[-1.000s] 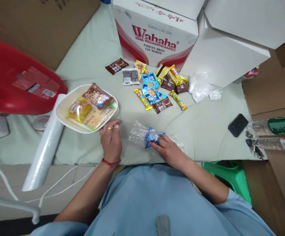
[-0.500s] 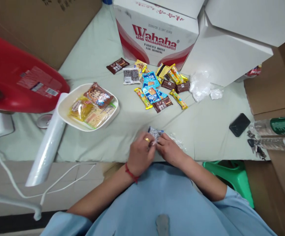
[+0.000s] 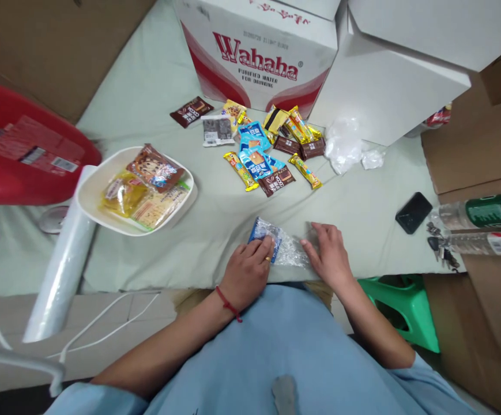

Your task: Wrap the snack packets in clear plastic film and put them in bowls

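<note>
My left hand (image 3: pixel 248 268), with a ring and a red cord at the wrist, presses its closed fingers on a small blue packet (image 3: pixel 256 227) near the table's front edge. Crinkled clear plastic film (image 3: pixel 293 251) covers part of the packet and spreads out to its right. Beside the film's right end is my right hand (image 3: pixel 330 253), open, thumb and fingers apart, with nothing visible in it. The packet's lower part is hidden under my left hand.
Several wrapped snacks (image 3: pixel 256 164) lie before a Wahaha carton (image 3: pixel 259 63). A white bowl (image 3: pixel 142 230) of packets stands left, by a film roll (image 3: pixel 62 271) and a red jug (image 3: pixel 29 144). A phone (image 3: pixel 413 212), keys (image 3: pixel 443 248) and bottles (image 3: pixel 488 210) lie right.
My right hand has let go and moved right, its fingers spreading. The film now lies stretched rightward from the packet. My left hand has flattened down onto the packet. The view has shifted slightly.
</note>
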A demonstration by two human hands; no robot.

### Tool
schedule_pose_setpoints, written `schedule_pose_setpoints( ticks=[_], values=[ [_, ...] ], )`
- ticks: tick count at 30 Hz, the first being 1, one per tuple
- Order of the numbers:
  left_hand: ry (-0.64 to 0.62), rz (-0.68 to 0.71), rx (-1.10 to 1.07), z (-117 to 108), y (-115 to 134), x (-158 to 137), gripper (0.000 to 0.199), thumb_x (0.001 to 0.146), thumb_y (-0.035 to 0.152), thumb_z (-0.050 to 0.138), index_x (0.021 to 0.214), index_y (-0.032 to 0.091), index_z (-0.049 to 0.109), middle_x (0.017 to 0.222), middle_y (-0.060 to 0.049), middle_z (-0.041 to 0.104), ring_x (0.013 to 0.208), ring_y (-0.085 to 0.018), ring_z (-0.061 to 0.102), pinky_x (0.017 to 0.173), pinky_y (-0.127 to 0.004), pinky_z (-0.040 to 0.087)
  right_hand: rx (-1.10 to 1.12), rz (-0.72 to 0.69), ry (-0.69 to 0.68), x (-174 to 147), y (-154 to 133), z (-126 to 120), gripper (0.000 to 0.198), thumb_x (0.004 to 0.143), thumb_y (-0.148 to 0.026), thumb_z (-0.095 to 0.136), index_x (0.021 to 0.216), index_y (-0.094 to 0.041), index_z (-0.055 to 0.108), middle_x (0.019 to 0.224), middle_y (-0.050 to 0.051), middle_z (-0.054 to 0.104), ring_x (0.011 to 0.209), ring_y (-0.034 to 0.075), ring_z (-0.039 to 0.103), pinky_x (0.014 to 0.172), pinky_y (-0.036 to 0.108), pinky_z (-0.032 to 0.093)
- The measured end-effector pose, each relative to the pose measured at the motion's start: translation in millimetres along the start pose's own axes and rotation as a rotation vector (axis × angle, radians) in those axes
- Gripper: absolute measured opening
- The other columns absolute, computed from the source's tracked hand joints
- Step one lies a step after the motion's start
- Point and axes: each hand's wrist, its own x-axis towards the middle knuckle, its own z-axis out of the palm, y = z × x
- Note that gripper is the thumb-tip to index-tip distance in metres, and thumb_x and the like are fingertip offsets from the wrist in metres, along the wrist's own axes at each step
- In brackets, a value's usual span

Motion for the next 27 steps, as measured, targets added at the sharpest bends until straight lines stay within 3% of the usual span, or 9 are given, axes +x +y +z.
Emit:
schedule_pose_setpoints(
  ticks=[2, 5, 8, 11, 16, 20, 24, 27],
  values=[
    [0.01, 0.005, 0.008, -0.4, -0.6, -0.8, 0.04, 0.1, 0.011, 0.052, 0.135, 0.012, 0.07, 0.139, -0.013, 0.073, 0.11, -0.026, 0.067, 0.081, -0.04, 0.047, -0.125, -0.019, -0.149, 0.2, -5.1, 1.3, 0.041, 0.102, -0.043, 0.062, 0.133, -0.017, 0.067, 0.127, 0.018, 0.065, 0.112, 0.033, 0.056, 0.095, 0.047, 0.054],
    [-0.005, -0.011, -0.006, -1.3, -0.3, -3.2, 0.043, 0.1, 0.01, 0.05, 0.139, 0.015, 0.069, 0.142, -0.011, 0.072, 0.112, -0.025, 0.067, 0.08, -0.04, 0.045, -0.203, -0.088, -0.346, 3.0, -15.7, -7.1, 0.013, 0.102, -0.027, 0.059, 0.107, -0.022, 0.071, 0.117, 0.012, 0.069, 0.103, 0.028, 0.059, 0.082, 0.036, 0.052],
    [-0.061, -0.037, -0.024, -1.6, 1.6, -4.8, 0.047, 0.101, 0.008, 0.046, 0.141, 0.018, 0.068, 0.145, -0.01, 0.07, 0.112, -0.025, 0.068, 0.082, -0.041, 0.045, -0.175, -0.081, -0.483, 19.3, -32.7, -18.1, 0.014, 0.103, -0.021, 0.054, 0.108, -0.023, 0.068, 0.106, 0.008, 0.072, 0.087, 0.023, 0.063, 0.069, 0.031, 0.045],
    [-0.128, -0.045, -0.067, -2.5, 3.3, -3.4, 0.046, 0.101, 0.007, 0.044, 0.138, 0.018, 0.07, 0.145, -0.013, 0.069, 0.11, -0.026, 0.069, 0.084, -0.042, 0.046, -0.114, -0.098, -0.511, 49.5, -59.0, -17.5, 0.021, 0.103, -0.022, 0.056, 0.122, -0.022, 0.064, 0.115, 0.008, 0.072, 0.091, 0.022, 0.068, 0.073, 0.031, 0.045],
    [-0.21, -0.018, -0.103, -7.7, 6.0, 2.1, 0.04, 0.1, 0.007, 0.043, 0.127, 0.007, 0.073, 0.123, -0.021, 0.074, 0.113, -0.03, 0.067, 0.093, -0.043, 0.05, -0.117, -0.167, -0.537, 91.4, -99.8, -4.4, 0.024, 0.1, -0.016, 0.051, 0.12, -0.02, 0.066, 0.118, 0.01, 0.07, 0.096, 0.023, 0.071, 0.076, 0.031, 0.048],
    [-0.296, -0.067, -0.151, -5.1, 12.1, 4.8, 0.042, 0.098, 0.005, 0.04, 0.126, 0.0, 0.071, 0.12, -0.027, 0.073, 0.114, -0.034, 0.068, 0.1, -0.05, 0.051, -0.15, -0.202, -0.591, 96.0, -119.2, -6.9, 0.027, 0.109, -0.033, 0.047, 0.12, -0.019, 0.068, 0.114, 0.012, 0.072, 0.1, 0.025, 0.072, 0.083, 0.033, 0.051],
    [-0.33, -0.109, -0.295, 6.3, 16.4, 6.0, 0.04, 0.09, 0.002, 0.047, 0.117, 0.008, 0.076, 0.12, -0.025, 0.076, 0.12, -0.038, 0.069, 0.104, -0.056, 0.051, -0.276, -0.212, -0.564, 92.1, -140.9, -11.2, 0.054, 0.103, -0.064, 0.053, 0.126, -0.016, 0.065, 0.118, 0.019, 0.071, 0.105, 0.033, 0.073, 0.082, 0.038, 0.056],
    [-0.314, -0.104, -0.359, 13.9, 13.5, 4.5, 0.035, 0.088, 0.002, 0.052, 0.108, 0.012, 0.078, 0.111, -0.021, 0.079, 0.111, -0.035, 0.073, 0.1, -0.051, 0.053, -0.311, -0.231, -0.602, 94.6, -153.4, -9.9, 0.055, 0.1, -0.062, 0.061, 0.126, -0.014, 0.064, 0.117, 0.02, 0.071, 0.105, 0.034, 0.075, 0.082, 0.04, 0.059]
  ],
)
